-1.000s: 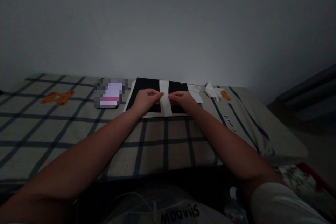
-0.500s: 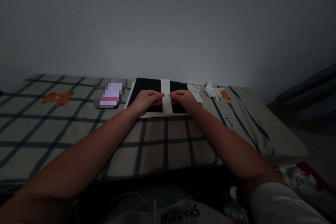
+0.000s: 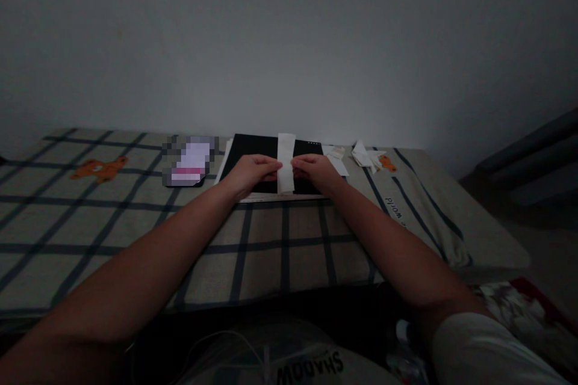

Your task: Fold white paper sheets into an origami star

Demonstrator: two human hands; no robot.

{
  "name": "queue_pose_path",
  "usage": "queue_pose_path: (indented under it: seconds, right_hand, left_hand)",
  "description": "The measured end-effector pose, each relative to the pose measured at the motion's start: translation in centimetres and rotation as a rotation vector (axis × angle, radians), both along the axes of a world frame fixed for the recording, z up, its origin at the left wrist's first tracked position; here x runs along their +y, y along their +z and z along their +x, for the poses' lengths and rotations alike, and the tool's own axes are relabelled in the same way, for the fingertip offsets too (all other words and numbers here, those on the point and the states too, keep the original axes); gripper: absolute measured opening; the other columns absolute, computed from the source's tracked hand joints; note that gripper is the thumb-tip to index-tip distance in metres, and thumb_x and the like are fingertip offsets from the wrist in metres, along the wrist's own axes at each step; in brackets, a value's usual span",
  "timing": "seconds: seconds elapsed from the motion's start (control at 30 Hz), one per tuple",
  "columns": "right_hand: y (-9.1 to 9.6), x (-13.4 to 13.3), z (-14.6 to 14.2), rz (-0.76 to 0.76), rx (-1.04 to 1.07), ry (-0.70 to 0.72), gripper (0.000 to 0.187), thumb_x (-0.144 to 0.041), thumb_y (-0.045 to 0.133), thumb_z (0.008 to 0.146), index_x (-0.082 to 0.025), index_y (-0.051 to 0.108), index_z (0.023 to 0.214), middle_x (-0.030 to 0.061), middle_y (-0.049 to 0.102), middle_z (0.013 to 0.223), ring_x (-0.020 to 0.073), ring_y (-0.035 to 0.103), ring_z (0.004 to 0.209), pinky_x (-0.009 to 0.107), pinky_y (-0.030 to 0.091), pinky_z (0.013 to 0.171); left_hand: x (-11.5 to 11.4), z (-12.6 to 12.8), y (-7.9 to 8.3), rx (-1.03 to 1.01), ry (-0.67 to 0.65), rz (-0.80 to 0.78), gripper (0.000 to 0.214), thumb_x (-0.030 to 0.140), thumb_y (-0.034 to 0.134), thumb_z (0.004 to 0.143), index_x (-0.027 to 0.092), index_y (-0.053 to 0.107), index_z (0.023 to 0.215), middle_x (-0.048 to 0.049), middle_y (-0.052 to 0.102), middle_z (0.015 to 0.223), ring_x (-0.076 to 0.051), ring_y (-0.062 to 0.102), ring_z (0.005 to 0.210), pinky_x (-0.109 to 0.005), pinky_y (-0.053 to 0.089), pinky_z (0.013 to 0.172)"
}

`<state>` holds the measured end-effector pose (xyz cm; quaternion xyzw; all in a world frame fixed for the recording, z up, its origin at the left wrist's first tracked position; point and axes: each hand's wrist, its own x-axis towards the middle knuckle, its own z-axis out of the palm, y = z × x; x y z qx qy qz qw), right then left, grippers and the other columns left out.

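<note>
At the far left of the checked cloth (image 3: pixel 262 231), an orange bear print (image 3: pixel 100 169) shows. Next comes a phone (image 3: pixel 192 162), partly blurred out, near a black folder (image 3: pixel 253 145) with white sheets (image 3: pixel 222 163) poking out under its left edge. Over the folder's middle is a white strip (image 3: pixel 286 147), running away from the person; whether it touches the folder is unclear. The left hand (image 3: pixel 253 173) pinches the strip's left edge between thumb and finger; the right hand (image 3: pixel 315 169) pinches its right edge. Just beside the folder lies a white paper (image 3: pixel 338 167), then crumpled scraps (image 3: pixel 362 155). At lower right stands a bottle (image 3: pixel 405 352).
</note>
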<state>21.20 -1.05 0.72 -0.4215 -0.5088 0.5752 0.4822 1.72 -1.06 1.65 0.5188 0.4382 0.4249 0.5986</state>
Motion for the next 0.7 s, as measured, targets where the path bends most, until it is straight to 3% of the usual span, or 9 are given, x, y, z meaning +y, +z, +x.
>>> queue_pose_path:
  seconds: [0.3,0.57,0.7]
  right_hand:
    - [-0.19,-0.1,0.04,-0.065,0.005,0.088,0.016,-0.027,0.08,0.07,-0.016,0.073,0.079,0.0034,0.073,0.074,0.0128,0.065,0.069,0.029,0.055,0.072]
    - [0.11,-0.07,0.12,0.011,-0.024,-0.019,0.015,-0.028,0.078,0.071,-0.016,0.073,0.078,0.0023,0.072,0.072,0.0128,0.063,0.068,0.03,0.054,0.071]
    - [0.09,0.03,0.15,0.014,-0.02,-0.019,0.013,-0.027,0.077,0.072,-0.016,0.073,0.078,0.002,0.071,0.071,0.012,0.063,0.066,0.028,0.054,0.069]
  left_hand:
    - [-0.29,0.3,0.46,0.063,0.157,0.104,0.019,0.027,0.084,0.066,0.014,0.074,0.076,-0.0057,0.074,0.08,-0.014,0.067,0.071,-0.029,0.058,0.077]
    - [-0.03,0.09,0.21,-0.022,0.012,-0.028,0.016,0.026,0.081,0.072,0.013,0.074,0.079,-0.0062,0.073,0.08,-0.011,0.066,0.071,-0.026,0.056,0.078]
    - [-0.04,0.11,0.2,-0.008,0.02,-0.01,0.013,0.023,0.08,0.071,0.013,0.074,0.077,-0.0054,0.072,0.077,-0.01,0.065,0.068,-0.025,0.055,0.076]
